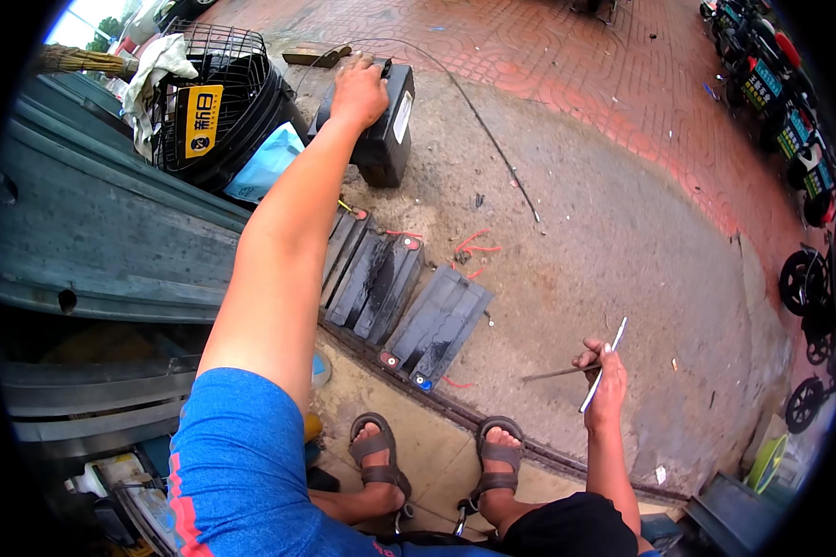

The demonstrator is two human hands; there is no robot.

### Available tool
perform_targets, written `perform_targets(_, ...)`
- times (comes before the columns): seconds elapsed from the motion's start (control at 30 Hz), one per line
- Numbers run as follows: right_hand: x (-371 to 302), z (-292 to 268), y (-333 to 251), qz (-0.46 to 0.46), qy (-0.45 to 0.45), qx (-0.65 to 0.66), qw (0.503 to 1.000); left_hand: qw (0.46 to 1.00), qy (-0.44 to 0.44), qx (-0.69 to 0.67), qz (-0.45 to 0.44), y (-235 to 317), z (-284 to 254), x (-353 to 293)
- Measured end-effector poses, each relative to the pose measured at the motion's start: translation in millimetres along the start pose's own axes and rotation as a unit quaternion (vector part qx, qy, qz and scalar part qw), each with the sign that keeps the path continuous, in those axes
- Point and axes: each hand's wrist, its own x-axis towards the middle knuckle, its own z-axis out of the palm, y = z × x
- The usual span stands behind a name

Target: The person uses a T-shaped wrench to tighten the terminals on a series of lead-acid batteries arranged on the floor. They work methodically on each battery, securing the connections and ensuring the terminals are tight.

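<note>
With my arm stretched far forward, my left hand is closed over the top of a black battery case standing on the concrete. The part it grips lies mostly under my fingers. Lower right, my right hand is closed around a thin dark metal rod and a slim whitish stick, which cross each other. The kind of these two tools is unclear. Between my hands, several grey-black battery blocks lie along the doorstep. Red and blue terminals show at their ends, and dark wet stains mark their tops.
Short red wires lie beyond the blocks. A black cable curves over the concrete. At left are a wire basket, a light blue bag and a metal shutter. Scooters line the far right. My sandalled feet rest on the tiles.
</note>
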Motion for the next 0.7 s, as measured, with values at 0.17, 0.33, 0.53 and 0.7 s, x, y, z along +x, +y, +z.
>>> perform_targets(0.17,-2,-1,-5,0.004,0.004,0.007,1.0,0.995,-0.093,-0.016,0.017,8,-11,-6)
perform_targets(0.33,-2,4,-10,0.011,0.004,0.001,1.0,0.994,-0.098,0.011,0.051,11,-23,-23)
perform_targets(0.53,-6,17,-20,0.025,0.002,-0.037,0.999,0.997,-0.029,0.004,0.069,3,-42,-52)
perform_targets(0.7,-5,12,-22,0.038,-0.007,-0.067,0.997,0.989,0.078,-0.119,0.031,41,-79,-134)
